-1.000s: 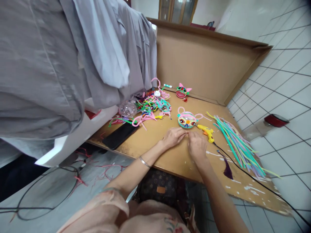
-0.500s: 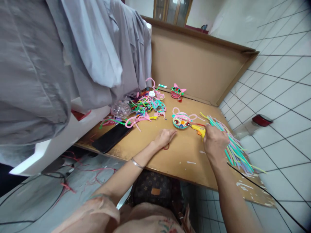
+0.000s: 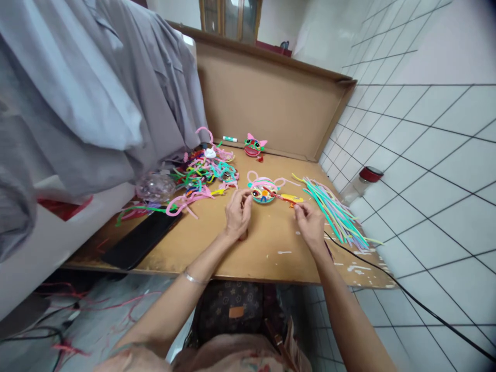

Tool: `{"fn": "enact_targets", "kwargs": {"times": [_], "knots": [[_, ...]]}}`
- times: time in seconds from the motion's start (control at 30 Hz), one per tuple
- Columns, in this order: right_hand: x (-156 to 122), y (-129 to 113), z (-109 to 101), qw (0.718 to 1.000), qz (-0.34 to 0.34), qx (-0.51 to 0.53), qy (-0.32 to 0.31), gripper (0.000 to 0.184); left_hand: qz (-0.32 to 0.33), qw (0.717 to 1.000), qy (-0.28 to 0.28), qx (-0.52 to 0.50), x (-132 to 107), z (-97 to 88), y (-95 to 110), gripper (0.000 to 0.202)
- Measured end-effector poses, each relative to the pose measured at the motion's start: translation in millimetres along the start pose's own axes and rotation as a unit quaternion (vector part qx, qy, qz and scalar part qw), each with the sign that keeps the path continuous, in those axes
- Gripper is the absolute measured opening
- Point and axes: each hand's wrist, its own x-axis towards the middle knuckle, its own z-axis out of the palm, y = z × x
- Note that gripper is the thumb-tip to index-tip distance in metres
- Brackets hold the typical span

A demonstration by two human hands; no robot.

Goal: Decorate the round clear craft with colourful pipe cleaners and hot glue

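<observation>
A round craft face (image 3: 262, 190) with pink pipe-cleaner ears lies on the brown board table (image 3: 217, 248). My left hand (image 3: 237, 216) has its fingers curled and pinched at the face's left rim. My right hand (image 3: 310, 223) is closed in a pinch on a thin red pipe cleaner (image 3: 279, 196), which slants from my fingers up to the face. A yellow glue gun (image 3: 291, 198) lies just behind that hand, beside the face. A bundle of straight pastel pipe cleaners (image 3: 334, 212) lies to the right of my right hand.
A tangled pile of pipe cleaners (image 3: 201, 174), a clear ball (image 3: 155, 187) and a black phone (image 3: 140, 238) lie to the left. A second small face (image 3: 253, 146) and a marker (image 3: 230, 139) sit by the cardboard back wall (image 3: 271, 108). Grey clothes (image 3: 77, 93) hang left; a black cable (image 3: 391, 281) trails right.
My right hand went to the bundle of straight pipe cleaners and came back holding a red one. My left hand moved up to the face's rim. The view swung to the right.
</observation>
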Motion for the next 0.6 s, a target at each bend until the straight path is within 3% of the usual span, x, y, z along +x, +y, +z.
{"fn": "enact_targets", "kwargs": {"times": [0.07,0.13,0.27,0.4,0.6], "knots": [[-2,2,6,0.997,0.030,0.073,-0.017,0.033,-0.016,0.998,-0.045,-0.046,-3,8.8,10,0.026],[-4,3,11,0.990,0.051,0.126,-0.034,0.032,-0.071,0.987,-0.082,-0.118,-5,19.8,16,0.026],[-8,1,19,0.987,0.067,0.131,-0.059,0.029,-0.160,0.950,-0.113,-0.243,-1,39.5,18,0.027],[-7,-2,21,0.990,0.059,0.113,-0.064,0.029,-0.195,0.931,-0.109,-0.289,11,47.7,15,0.030],[3,-8,36,0.989,0.004,0.146,0.033,0.026,-0.227,0.923,-0.076,-0.300,16,46.1,3,0.037]]}}
